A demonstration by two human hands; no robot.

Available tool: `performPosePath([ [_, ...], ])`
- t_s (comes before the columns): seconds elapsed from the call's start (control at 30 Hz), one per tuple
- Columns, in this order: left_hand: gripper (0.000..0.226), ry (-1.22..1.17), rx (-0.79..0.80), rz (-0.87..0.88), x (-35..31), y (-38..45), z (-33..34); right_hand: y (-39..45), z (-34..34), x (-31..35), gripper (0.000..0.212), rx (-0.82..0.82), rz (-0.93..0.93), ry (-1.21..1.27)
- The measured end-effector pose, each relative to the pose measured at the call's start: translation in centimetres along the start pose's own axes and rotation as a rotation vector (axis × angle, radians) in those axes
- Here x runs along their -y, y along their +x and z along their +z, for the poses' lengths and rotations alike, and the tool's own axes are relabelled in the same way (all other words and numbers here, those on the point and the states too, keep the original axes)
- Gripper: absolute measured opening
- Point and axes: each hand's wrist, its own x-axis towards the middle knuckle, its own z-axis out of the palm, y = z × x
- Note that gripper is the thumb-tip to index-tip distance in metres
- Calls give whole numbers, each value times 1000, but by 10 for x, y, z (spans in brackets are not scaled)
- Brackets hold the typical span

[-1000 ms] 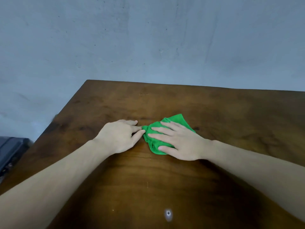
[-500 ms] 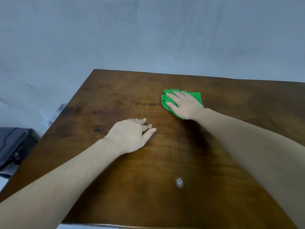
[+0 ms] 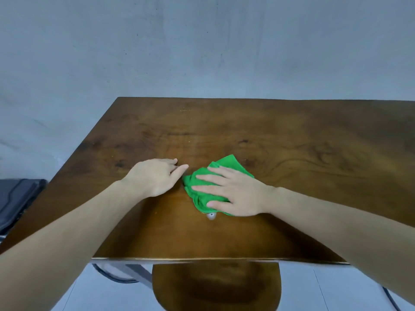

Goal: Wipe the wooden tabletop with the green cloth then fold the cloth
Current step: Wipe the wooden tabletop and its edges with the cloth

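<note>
A bunched green cloth (image 3: 226, 163) lies near the middle of the dark wooden tabletop (image 3: 314, 149). My right hand (image 3: 233, 194) lies flat on top of it, fingers straight and spread, pressing it to the wood. Just to the cloth's left, my left hand (image 3: 157, 176) rests palm down on the bare wood, fingers straight, its fingertips a short way from the cloth's edge. Much of the cloth is hidden under my right hand.
A small pale round mark (image 3: 211, 216) shows on the wood at the cloth's near edge. The table's front edge (image 3: 202, 258) runs across below, with a wooden chair seat (image 3: 215, 286) under it. A dark grey object (image 3: 15, 200) sits off the left side. A grey wall stands behind.
My right hand has drawn the cloth back from the far part of the table toward me, ending beside my left hand. My left hand stayed flat in place.
</note>
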Motion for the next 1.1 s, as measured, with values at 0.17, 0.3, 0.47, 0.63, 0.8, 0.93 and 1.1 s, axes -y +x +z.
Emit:
performPosePath([
  [0.17, 63, 8, 2, -26, -10, -34, 8, -25, -7, -12, 59, 26, -16, -16],
  [0.3, 63, 9, 34, -56, -13, -65, 15, -16, -6, -34, 64, -7, 195, -28],
  [0.47, 62, -15, 11, -103, -8, -98, 31, 7, -2, -21, 61, -5, 479, 154],
  [0.63, 58, -25, -52, -151, -10, -119, 45, -4, 2, 35, 58, -46, 368, 158],
  [0.8, 55, -58, -80, -195, -13, -129, 53, -41, 7, 82, 55, -55, 68, 115],
  [0.93, 57, -52, -84, -208, -19, -134, 54, -76, 16, 82, 50, -81, -133, 59],
  [1.1, 58, -58, -81, -204, -17, -138, 53, -110, 21, 65, 50, -110, -162, -9],
])
